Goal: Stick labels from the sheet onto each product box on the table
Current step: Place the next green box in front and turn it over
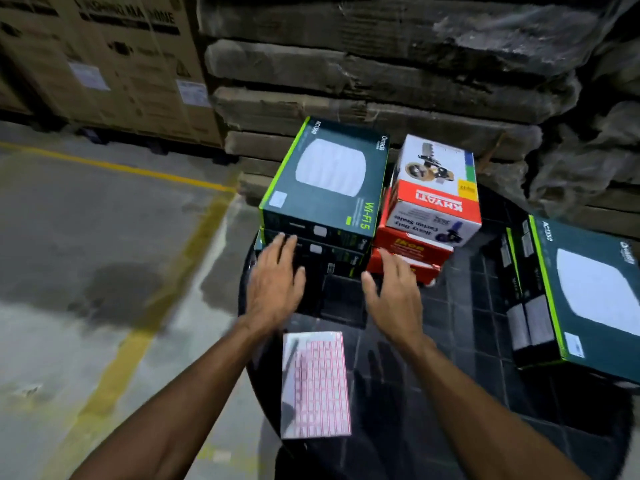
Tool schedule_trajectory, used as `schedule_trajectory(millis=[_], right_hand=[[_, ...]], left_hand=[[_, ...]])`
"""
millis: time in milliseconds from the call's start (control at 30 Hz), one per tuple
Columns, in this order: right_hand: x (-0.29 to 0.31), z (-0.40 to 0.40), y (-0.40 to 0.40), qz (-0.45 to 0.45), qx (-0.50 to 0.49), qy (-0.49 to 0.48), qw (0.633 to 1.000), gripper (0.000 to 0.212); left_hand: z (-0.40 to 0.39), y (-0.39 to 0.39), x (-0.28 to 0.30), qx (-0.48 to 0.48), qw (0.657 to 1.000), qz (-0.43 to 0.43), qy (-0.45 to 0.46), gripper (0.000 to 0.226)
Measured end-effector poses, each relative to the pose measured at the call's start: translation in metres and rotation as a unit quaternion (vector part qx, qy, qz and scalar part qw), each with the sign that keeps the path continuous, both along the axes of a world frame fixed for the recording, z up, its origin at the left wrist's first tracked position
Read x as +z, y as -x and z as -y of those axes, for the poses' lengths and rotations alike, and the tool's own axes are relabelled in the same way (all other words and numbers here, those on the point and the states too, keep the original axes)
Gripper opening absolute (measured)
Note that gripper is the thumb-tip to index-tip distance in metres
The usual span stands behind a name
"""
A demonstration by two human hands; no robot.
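Observation:
A sheet of red-bordered labels point(317, 384) lies on the round black table point(460, 341), between my forearms. Behind it stands a stack of dark green Wi-Fi boxes point(329, 181); the top one carries a small white label near its front left corner. To its right a white and red carton sealer box point(434, 192) sits on red boxes point(412, 249). Another green Wi-Fi box point(588, 292) lies at the right edge with a white label on its near corner. My left hand point(275, 285) reaches toward the lower green box with straight fingers. My right hand point(394, 292) hovers with spread fingers near the red boxes.
Flattened, wrapped cardboard bundles point(381, 74) are stacked high behind the table. Large brown cartons point(104, 64) stand at the back left. The concrete floor point(104, 271) to the left has yellow lines and a dark wet patch.

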State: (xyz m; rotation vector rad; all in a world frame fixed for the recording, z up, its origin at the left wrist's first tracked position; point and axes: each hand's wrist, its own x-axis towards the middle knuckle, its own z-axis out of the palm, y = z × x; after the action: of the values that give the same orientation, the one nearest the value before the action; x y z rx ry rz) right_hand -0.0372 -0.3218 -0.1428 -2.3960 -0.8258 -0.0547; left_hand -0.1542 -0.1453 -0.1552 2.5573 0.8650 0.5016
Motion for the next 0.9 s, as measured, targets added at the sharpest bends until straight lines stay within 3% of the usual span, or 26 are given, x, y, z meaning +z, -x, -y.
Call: schedule_trajectory(millis=[100,267,367,533,733,900], right_hand=[[0.029,-0.04,-0.02,-0.049,-0.016,0.009,0.999,0.063],[0.046,-0.083,-0.045,-0.187,-0.018,0.059,0.98,0.085],[0.042,-0.091,-0.047,-0.232,-0.029,0.047,0.971,0.085],[0.034,-0.083,-0.03,-0.215,-0.052,0.013,0.975,0.072],[0.027,-0.063,0.02,-0.179,-0.1,-0.044,0.978,0.061],[0.022,-0.041,0.038,-0.147,-0.113,-0.053,0.981,0.059]], left_hand=[[-0.044,-0.014,0.028,0.027,0.999,0.036,0.01,0.064],[-0.095,-0.043,0.047,-0.002,0.984,-0.1,0.145,0.093],[-0.102,-0.051,0.035,-0.018,0.972,-0.079,0.219,0.086],[-0.088,-0.039,0.029,0.008,0.983,-0.063,0.172,0.072],[-0.055,0.001,0.031,0.027,0.985,-0.027,0.167,0.064],[-0.05,0.039,0.028,0.02,0.985,0.017,0.168,0.043]])
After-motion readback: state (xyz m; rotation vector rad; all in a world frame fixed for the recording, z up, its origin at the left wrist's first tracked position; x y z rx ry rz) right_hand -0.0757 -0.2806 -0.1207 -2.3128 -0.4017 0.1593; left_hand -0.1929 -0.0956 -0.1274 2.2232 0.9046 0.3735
